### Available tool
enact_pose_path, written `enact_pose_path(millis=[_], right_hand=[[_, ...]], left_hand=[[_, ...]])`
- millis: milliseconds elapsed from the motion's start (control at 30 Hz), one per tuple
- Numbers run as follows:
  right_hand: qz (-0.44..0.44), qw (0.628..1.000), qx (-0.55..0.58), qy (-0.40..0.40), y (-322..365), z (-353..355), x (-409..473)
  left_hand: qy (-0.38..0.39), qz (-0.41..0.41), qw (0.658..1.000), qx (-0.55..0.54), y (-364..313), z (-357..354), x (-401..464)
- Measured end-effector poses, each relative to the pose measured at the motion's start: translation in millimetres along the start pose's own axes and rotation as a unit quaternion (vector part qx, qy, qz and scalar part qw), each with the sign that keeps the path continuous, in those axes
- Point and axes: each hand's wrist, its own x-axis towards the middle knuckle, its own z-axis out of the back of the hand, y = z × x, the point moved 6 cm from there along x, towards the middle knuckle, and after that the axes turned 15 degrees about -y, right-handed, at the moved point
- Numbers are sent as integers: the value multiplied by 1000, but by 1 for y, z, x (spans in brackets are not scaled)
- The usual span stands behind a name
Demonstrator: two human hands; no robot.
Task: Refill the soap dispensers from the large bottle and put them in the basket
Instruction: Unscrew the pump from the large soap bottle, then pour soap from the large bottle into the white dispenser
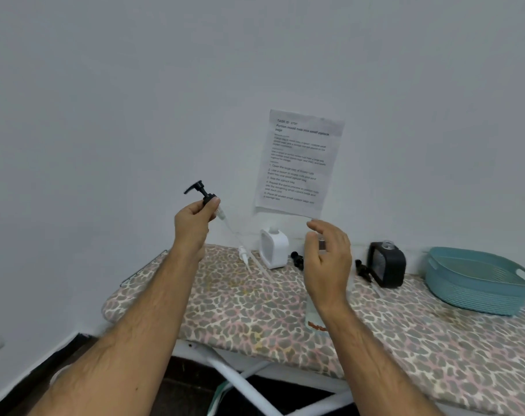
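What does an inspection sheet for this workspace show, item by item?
Surface: ironing board with leopard-print cover, set against the wall.
Job's things: white square dispenser bottle and black square dispenser bottle, both uncapped; empty teal plastic basket at the right; clear large bottle mostly hidden by the right hand.
Clutter: white pump head and two loose black pump heads lying on the board.
Grippers: left hand holds a black pump with dip tube; right hand relaxed, fingers spread.
Cables: nothing seen.
Surroundings: printed instruction sheet taped on the wall.
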Motion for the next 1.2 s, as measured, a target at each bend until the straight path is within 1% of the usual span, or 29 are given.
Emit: enact_pose_path(millis=[100, 233, 300, 400, 533, 667, 833, 1000, 1067, 1200], right_hand=[[-24, 996, -2, 89, 0, -29, -24], [-85, 967, -43, 235, -16, -63, -59], [-86, 953, -62, 285, -25, -75, -76], [-93, 933, -85, 337, -39, -90, -98], [-67, 909, -154, 381, -62, -101, -116], [9, 872, -222, 437, -90, -111, -136], [56, 834, -267, 480, -110, -119, -158], [56, 823, -280, 491, -117, -122, -162], [54, 822, -279, 494, -117, -121, -162], [48, 827, -267, 492, -113, -120, -160]], left_hand=[[-11, 11, 999, 52, 23, 18, 13], [-34, 25, 990, 131, 58, 50, 41], [-52, 28, 982, 181, 75, 68, 57], [-81, 38, 959, 269, 98, 96, 81], [-88, 64, 935, 337, 121, 120, 104], [-95, 90, 899, 418, 145, 133, 118], [-85, 64, 852, 513, 162, 129, 120], [-69, 54, 815, 572, 170, 117, 121], [-70, 41, 812, 578, 171, 114, 121], [-73, 20, 816, 573, 169, 114, 115]])
